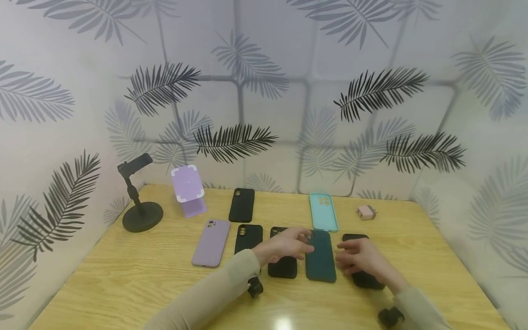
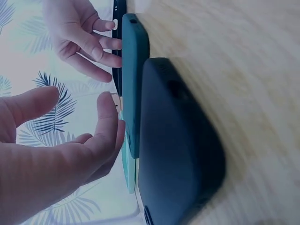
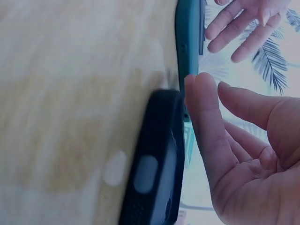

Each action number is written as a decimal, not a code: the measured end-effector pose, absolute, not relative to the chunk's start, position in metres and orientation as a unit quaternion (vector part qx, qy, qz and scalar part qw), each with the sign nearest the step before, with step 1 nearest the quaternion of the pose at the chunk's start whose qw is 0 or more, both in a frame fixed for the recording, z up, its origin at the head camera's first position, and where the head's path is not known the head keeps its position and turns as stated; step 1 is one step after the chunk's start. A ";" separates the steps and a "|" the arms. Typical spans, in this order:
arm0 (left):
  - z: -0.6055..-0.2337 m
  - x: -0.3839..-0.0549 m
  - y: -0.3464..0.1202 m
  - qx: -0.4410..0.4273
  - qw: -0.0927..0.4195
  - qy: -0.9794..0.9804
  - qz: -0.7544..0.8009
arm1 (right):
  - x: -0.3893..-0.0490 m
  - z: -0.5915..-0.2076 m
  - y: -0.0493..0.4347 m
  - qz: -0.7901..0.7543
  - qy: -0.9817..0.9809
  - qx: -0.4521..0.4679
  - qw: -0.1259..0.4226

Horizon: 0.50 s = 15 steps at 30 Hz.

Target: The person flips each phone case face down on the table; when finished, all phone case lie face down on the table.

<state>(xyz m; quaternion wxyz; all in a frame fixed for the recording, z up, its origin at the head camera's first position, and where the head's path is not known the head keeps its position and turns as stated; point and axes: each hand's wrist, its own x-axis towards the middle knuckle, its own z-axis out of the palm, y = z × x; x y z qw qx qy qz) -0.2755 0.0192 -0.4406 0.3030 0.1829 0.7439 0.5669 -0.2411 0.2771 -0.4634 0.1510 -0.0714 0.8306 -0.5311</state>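
Observation:
A dark teal phone case (image 1: 321,263) lies flat on the table between my two hands. Above a black phone case (image 1: 283,270), my left hand (image 1: 285,245) reaches toward the teal case's upper left edge with loosely bent fingers and nothing in them. My right hand (image 1: 364,260) hovers over another black phone case (image 1: 367,280), its fingertips pointing left toward the teal case. In the left wrist view a gap shows between thumb and fingers of the left hand (image 2: 70,150). The right wrist view likewise shows the right hand (image 3: 253,145) holding nothing, beside the black case (image 3: 157,150).
A lavender case (image 1: 211,244) and two black cases (image 1: 241,205) lie left of my hands. Behind them are a light blue case (image 1: 323,213) and a pink charger plug (image 1: 365,212). A black stand (image 1: 142,216) and a purple stand (image 1: 188,184) are back left, before a patterned wall.

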 end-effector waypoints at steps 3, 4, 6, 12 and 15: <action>-0.440 -0.278 0.022 0.193 0.292 0.745 0.567 | -0.243 -0.462 0.285 -0.539 0.825 -0.078 0.149; -0.439 -0.278 0.023 0.198 0.290 0.744 0.569 | -0.244 -0.462 0.288 -0.543 0.823 -0.081 0.149; -0.439 -0.280 0.027 0.203 0.288 0.737 0.576 | -0.245 -0.460 0.294 -0.547 0.819 -0.086 0.149; -0.440 -0.287 0.046 0.194 0.275 0.724 0.602 | -0.246 -0.455 0.315 -0.511 0.847 -0.088 0.121; -0.443 -0.286 0.059 0.185 0.272 0.720 0.611 | -0.245 -0.453 0.325 -0.488 0.862 -0.077 0.112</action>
